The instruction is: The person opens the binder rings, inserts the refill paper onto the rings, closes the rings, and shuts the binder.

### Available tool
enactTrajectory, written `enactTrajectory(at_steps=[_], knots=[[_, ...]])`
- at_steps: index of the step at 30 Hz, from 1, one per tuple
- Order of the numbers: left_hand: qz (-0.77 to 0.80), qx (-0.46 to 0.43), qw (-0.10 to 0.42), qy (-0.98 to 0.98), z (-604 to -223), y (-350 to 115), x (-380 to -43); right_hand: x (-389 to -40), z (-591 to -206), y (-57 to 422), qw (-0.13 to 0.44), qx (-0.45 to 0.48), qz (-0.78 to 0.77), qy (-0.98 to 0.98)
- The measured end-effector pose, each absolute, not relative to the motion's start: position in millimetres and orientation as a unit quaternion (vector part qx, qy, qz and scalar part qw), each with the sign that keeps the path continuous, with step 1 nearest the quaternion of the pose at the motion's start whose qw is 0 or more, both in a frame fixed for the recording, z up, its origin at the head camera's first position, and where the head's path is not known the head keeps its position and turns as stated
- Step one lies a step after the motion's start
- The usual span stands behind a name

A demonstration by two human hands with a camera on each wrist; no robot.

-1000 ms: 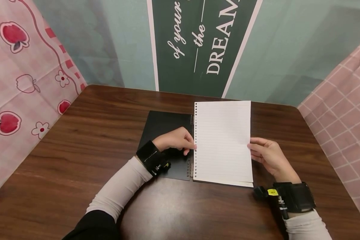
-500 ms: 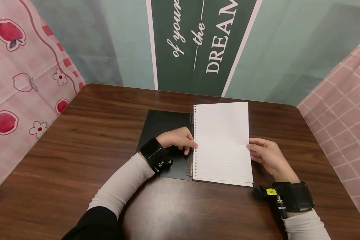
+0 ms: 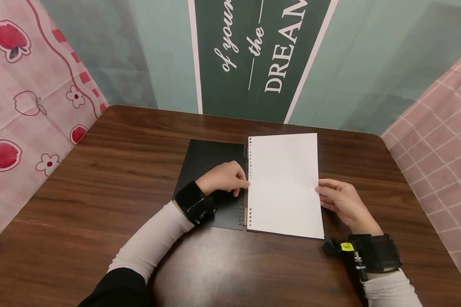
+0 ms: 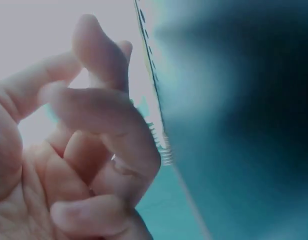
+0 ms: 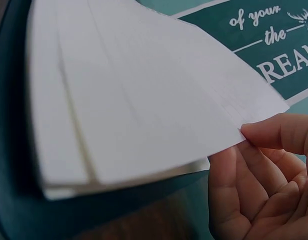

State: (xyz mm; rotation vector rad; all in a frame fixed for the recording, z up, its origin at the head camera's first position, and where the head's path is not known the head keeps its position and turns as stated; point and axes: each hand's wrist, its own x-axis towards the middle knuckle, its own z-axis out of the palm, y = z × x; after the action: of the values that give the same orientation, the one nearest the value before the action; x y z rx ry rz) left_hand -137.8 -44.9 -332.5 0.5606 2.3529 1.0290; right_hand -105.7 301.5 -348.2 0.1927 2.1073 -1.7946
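A lined loose-leaf sheet [image 3: 283,170], punched along its left edge, lies over the right side of an open black ring binder. My left hand [image 3: 226,178] has its fingers curled at the punched edge, seeming to pinch it near mid-height. In the left wrist view, a binder ring coil [image 4: 166,156] shows just beyond the curled fingers [image 4: 109,112]. My right hand [image 3: 341,200] pinches the sheet's right edge, thumb on top and fingers underneath. The right wrist view shows the sheet [image 5: 159,100] raised there, above other pages [image 5: 54,192].
The binder's black cover [image 3: 211,155] lies flat on the left, partly under my left hand. Its metal ring piece [image 3: 245,217] shows at the spine. The brown wooden table [image 3: 111,170] ends at a printed green cloth [image 3: 169,55] behind.
The sheet's top edge has shifted toward me, and its lower edge now lines up with the page beneath. Both hands have moved only slightly, the left fingertips a little leftward.
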Motion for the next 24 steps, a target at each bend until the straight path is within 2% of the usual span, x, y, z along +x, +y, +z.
enactTrajectory(at_steps=[4, 7, 11, 16, 20, 24], knots=[[0.331, 0.237, 0.189, 0.894, -323, -40, -123, -105, -348, 302, 0.177, 0.066, -0.634, 0.750], [0.299, 0.269, 0.169, 0.900, -317, -35, -112, -106, -349, 303, 0.177, 0.065, -0.631, 0.753], [0.275, 0.297, 0.170, 0.899, -313, -28, -103, -108, -350, 304, 0.179, 0.061, -0.619, 0.762], [0.273, 0.285, 0.169, 0.903, -315, -27, -103, -108, -353, 303, 0.187, 0.062, -0.596, 0.779], [0.279, 0.279, 0.171, 0.903, -318, -31, -110, -106, -354, 304, 0.189, 0.058, -0.576, 0.793], [0.276, 0.264, 0.152, 0.912, -316, -38, -127, -105, -354, 302, 0.176, 0.043, -0.556, 0.811]])
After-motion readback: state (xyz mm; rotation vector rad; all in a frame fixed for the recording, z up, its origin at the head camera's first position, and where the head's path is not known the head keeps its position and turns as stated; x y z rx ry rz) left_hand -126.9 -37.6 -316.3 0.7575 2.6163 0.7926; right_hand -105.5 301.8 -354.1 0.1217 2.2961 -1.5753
